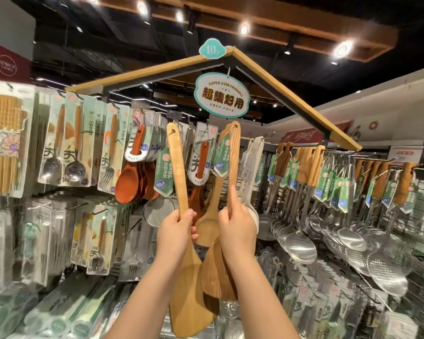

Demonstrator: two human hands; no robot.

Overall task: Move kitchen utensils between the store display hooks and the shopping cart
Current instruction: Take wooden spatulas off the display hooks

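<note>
My left hand [175, 232] grips the handle of a pale wooden spatula [181, 241], held upright with its blade down near the frame's bottom and its holed end up by the display hooks. My right hand [236, 228] grips the handle of a darker, grained wooden spatula [218, 277] whose top, with a green tag [221, 156], reaches up to a hook [235, 123]. Whether it hangs from the hook I cannot tell. Another wooden spatula [207, 226] hangs between my two hands. The shopping cart is out of view.
The display rack carries packaged spoons and forks [81, 145] at left, reddish wooden spoons [130, 182] in the middle, and steel ladles and skimmers [301, 241] at right. A sign [222, 95] hangs under the wooden roof frame [291, 94]. More packaged goods fill the lower rows.
</note>
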